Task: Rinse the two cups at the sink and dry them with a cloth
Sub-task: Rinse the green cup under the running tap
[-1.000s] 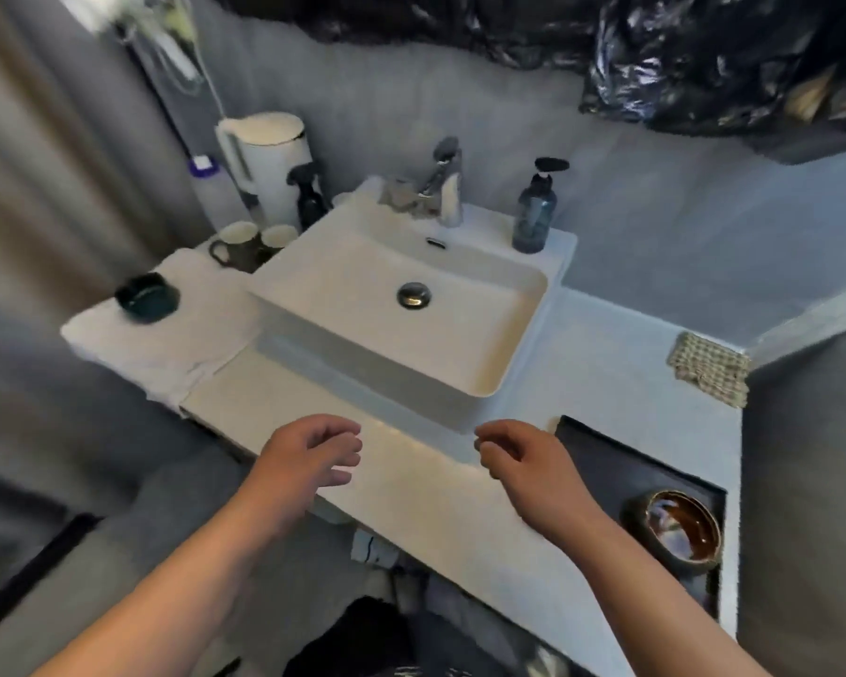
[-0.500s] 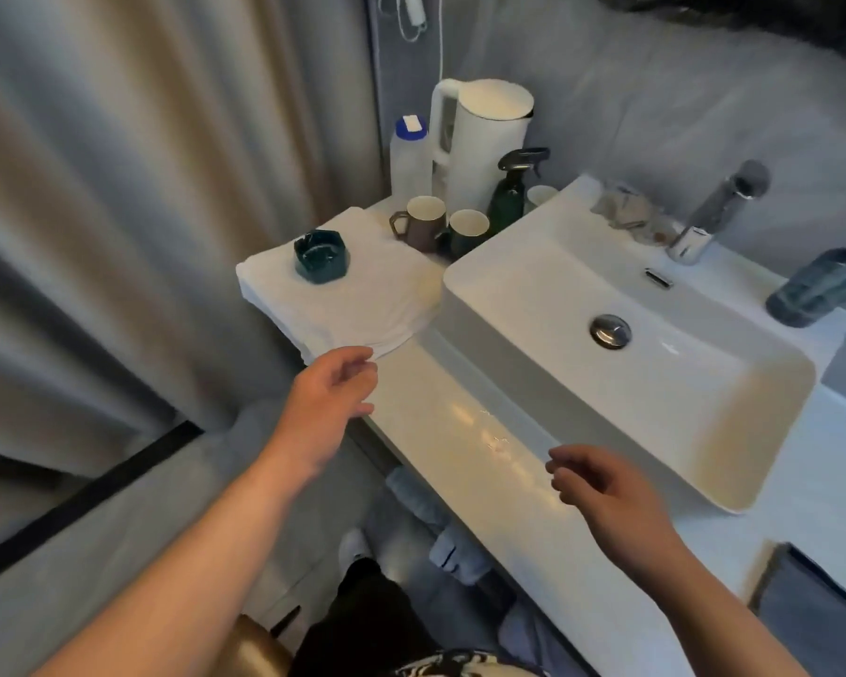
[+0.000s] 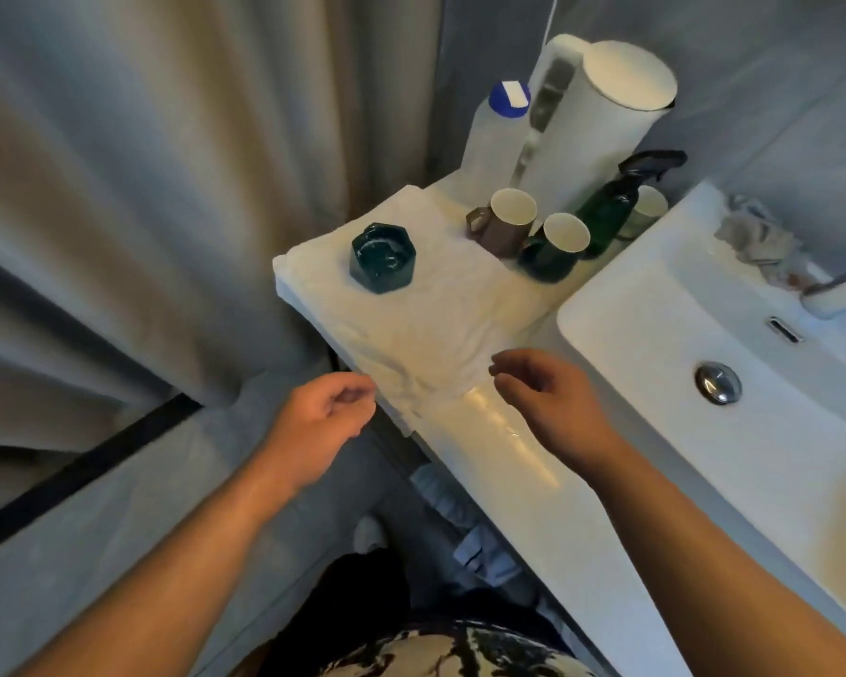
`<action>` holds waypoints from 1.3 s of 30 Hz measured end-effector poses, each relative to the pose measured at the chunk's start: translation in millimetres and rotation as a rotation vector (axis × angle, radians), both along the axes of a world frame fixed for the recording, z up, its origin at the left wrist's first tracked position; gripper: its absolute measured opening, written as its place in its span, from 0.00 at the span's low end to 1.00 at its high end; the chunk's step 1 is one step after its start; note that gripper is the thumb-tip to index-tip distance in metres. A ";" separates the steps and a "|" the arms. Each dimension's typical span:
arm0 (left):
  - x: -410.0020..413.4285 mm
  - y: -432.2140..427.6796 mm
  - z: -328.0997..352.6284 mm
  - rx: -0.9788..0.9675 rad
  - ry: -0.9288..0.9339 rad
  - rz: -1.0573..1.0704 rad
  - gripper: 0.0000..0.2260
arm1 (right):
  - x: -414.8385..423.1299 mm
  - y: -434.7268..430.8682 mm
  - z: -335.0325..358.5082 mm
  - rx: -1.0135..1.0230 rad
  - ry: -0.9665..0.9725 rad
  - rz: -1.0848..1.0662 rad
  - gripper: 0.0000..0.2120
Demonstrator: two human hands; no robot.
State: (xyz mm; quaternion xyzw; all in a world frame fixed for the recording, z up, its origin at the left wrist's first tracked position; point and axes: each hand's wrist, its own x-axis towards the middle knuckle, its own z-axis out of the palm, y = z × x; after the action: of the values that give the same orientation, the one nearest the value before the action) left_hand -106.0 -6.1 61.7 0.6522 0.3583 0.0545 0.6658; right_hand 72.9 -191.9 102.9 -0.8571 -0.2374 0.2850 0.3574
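A brown cup point(image 3: 501, 226) and a dark green cup point(image 3: 553, 251) stand side by side on the counter, left of the white sink point(image 3: 665, 305). A white folded cloth point(image 3: 411, 315) covers the counter's left end. My left hand point(image 3: 321, 422) hovers at the cloth's near edge with loosely curled fingers and holds nothing. My right hand point(image 3: 548, 398) hangs over the counter beside the cloth's near corner, fingers relaxed, also without anything in it. Both hands are well short of the cups.
A dark green hexagonal dish point(image 3: 382, 259) sits on the cloth. Behind the cups stand a white kettle point(image 3: 597, 124), a blue-capped bottle point(image 3: 494, 129), a green spray bottle point(image 3: 611, 207) and a third pale cup point(image 3: 648, 210). The tap point(image 3: 836, 290) is at the right; a curtain point(image 3: 142, 188) hangs left.
The view has swung left toward the cups and cloth. Both hands have moved left with it; my right hand has gone from in front of the sink to the cloth's corner.
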 end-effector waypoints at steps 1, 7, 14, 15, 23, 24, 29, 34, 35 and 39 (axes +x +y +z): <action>-4.8 8.0 -2.1 -0.003 0.005 0.011 0.11 | 2.4 14.5 -0.8 0.011 -0.008 0.010 0.11; -35.3 40.9 -6.9 -0.022 0.054 0.027 0.08 | 12.5 85.8 -2.2 0.056 -0.008 0.046 0.11; -37.7 84.8 -3.3 -0.048 0.006 0.150 0.12 | 27.5 142.7 -6.7 0.087 0.057 0.069 0.09; -35.0 93.4 -3.2 -0.044 0.000 0.157 0.12 | 31.3 150.8 -8.2 0.090 0.055 0.078 0.09; 4.9 171.3 -11.2 -0.014 0.055 0.168 0.18 | 78.8 208.7 -34.5 0.101 0.052 0.069 0.07; 11.4 180.3 -13.5 -0.017 0.078 0.160 0.17 | 83.4 212.8 -38.7 0.094 0.058 0.056 0.07; 55.6 220.1 -13.6 0.009 0.129 0.072 0.16 | 98.9 213.8 -61.2 0.029 0.118 -0.037 0.06; 118.9 244.5 -18.7 0.020 0.130 -0.047 0.07 | 98.6 194.8 -82.5 -0.038 0.183 -0.139 0.06; 130.7 246.1 -18.8 0.015 0.131 -0.080 0.07 | 95.1 189.0 -86.8 -0.052 0.194 -0.157 0.06; 177.9 247.8 -18.9 0.002 0.134 -0.209 0.11 | 79.6 170.1 -102.8 -0.117 0.235 -0.213 0.08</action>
State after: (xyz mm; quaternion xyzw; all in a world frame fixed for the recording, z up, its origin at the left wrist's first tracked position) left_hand 71.9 241.6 42.8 0.6889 0.3320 -0.0586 0.6417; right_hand 152.5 -21.7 0.1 -0.8575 -0.0846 0.3572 0.3605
